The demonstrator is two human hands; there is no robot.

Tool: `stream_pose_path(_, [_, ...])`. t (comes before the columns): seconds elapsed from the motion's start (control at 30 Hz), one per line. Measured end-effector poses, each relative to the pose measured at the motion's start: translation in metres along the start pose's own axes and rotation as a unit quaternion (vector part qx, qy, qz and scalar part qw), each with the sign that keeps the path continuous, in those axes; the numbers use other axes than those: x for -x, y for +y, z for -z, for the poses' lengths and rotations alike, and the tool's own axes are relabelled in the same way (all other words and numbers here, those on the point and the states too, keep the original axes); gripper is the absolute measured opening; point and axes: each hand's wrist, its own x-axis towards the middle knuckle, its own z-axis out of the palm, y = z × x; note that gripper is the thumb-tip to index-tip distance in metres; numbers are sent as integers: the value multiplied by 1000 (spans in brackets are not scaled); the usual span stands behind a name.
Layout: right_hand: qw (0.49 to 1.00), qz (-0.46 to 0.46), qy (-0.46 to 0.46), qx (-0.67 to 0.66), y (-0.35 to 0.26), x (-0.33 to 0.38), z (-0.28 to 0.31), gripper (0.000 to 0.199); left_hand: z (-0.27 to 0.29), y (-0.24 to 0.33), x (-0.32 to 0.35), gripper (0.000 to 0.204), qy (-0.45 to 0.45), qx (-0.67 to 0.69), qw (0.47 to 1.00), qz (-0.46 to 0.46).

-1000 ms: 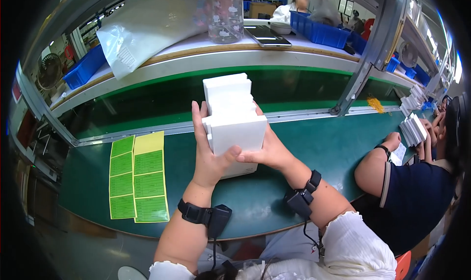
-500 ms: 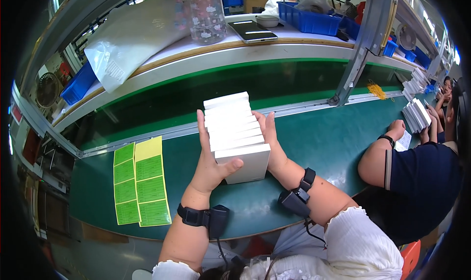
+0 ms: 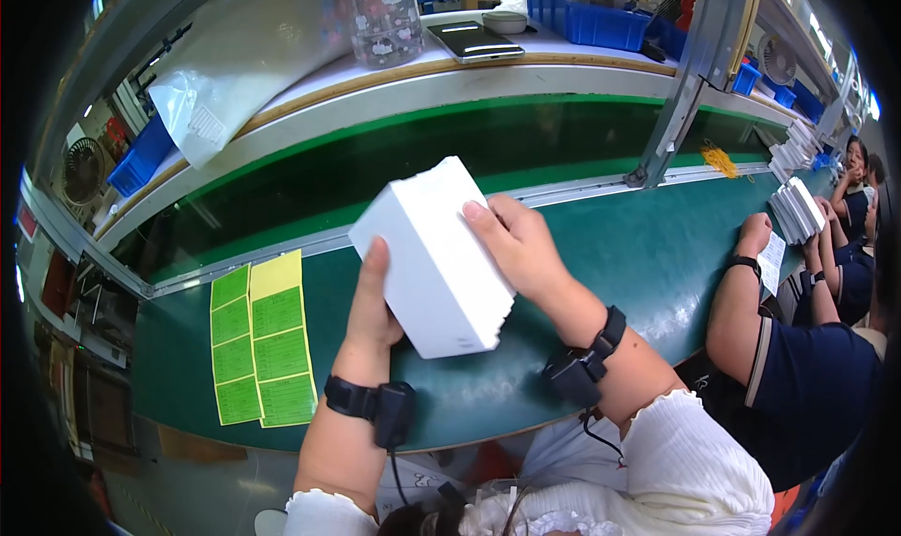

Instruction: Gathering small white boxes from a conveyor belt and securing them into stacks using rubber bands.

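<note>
A stack of flat white boxes (image 3: 436,264) is held between my two hands above the green table, tilted, with a broad plain face toward the left and the uneven box edges along the lower right. My left hand (image 3: 374,301) grips its left side, thumb up along the broad face; its other fingers are hidden behind the stack. My right hand (image 3: 526,250) closes on the right side, its thumb pressed on the white top surface. Left of the stack, sheets of green labels (image 3: 282,353) lie flat on the table.
A shelf (image 3: 394,78) beyond the table bears a plastic bag (image 3: 221,85), a clear bottle (image 3: 385,20), a phone (image 3: 476,40) and a blue bin (image 3: 591,20). A metal post (image 3: 680,95) stands at the right. Co-workers sit there, near more white boxes (image 3: 796,212) and yellow ties (image 3: 720,159).
My hands have turned and tipped the stack, so its broad face now shows on the left. My right thumb has come onto the top. The nearest co-worker's arm has shifted.
</note>
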Motion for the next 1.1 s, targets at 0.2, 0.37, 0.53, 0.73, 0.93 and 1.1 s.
stream_pose_path(0.2, [988,-57,-29,140,10,-15,19,45,43,-12,-29,62,242,-513,811,-143])
stream_pose_path(0.37, [985,-70,-85,131,1,-14,19,45,38,-8,-22,29,192,-491,832,-172])
stream_pose_path(0.53, [991,-13,-120,62,15,7,15,60,15,7,-7,37,169,-317,930,-77])
stream_pose_path(0.73, [988,86,-54,116,3,32,9,81,-3,1,2,85,2,-375,920,-115])
stream_pose_path(0.93, [968,192,-37,159,-2,36,8,83,7,-3,0,90,53,-416,901,-112])
stream_pose_path(1.1, [956,207,-70,193,3,29,12,65,15,0,-1,89,59,-403,907,-108])
